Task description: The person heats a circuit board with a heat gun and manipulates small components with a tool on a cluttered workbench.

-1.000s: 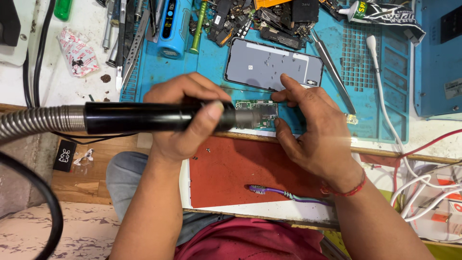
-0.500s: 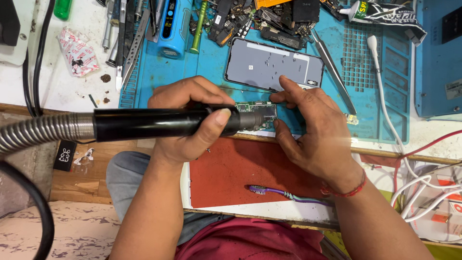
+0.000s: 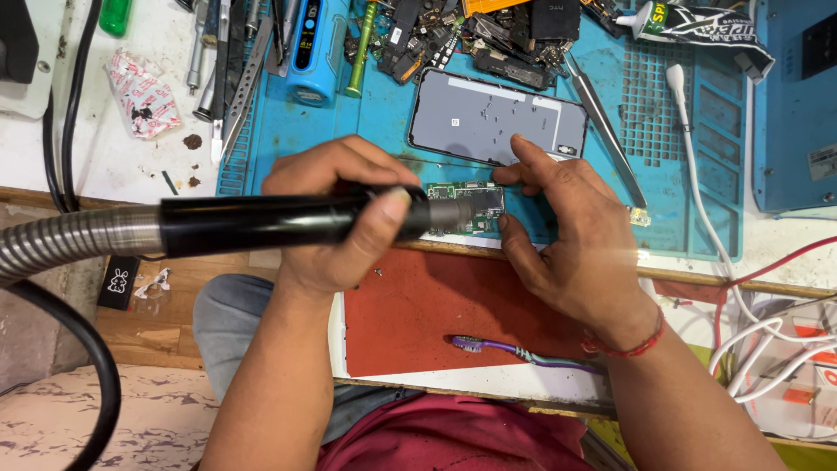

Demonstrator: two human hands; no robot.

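Note:
My left hand (image 3: pixel 336 222) grips a black hot-air wand (image 3: pixel 261 222) with a ribbed metal hose (image 3: pixel 70 240) running off to the left. Its metal nozzle (image 3: pixel 466 212) lies over a small green circuit board (image 3: pixel 458 196) on the blue work mat (image 3: pixel 384 122). My right hand (image 3: pixel 567 235) holds that board steady by its right edge with thumb and fingers. Just behind the board lies a grey phone body (image 3: pixel 497 118), face down.
Tweezers (image 3: pixel 606 131), screwdrivers (image 3: pixel 231 61), a blue device (image 3: pixel 309 44) and loose phone parts (image 3: pixel 488 30) crowd the back of the mat. A red pad (image 3: pixel 418 310) with a purple toothbrush (image 3: pixel 514 351) lies near me. White cables (image 3: pixel 706 218) run at right by a blue box (image 3: pixel 798 105).
The wand and my left hand have slid slightly to the right, bringing the nozzle further over the circuit board. My right hand has stayed in place.

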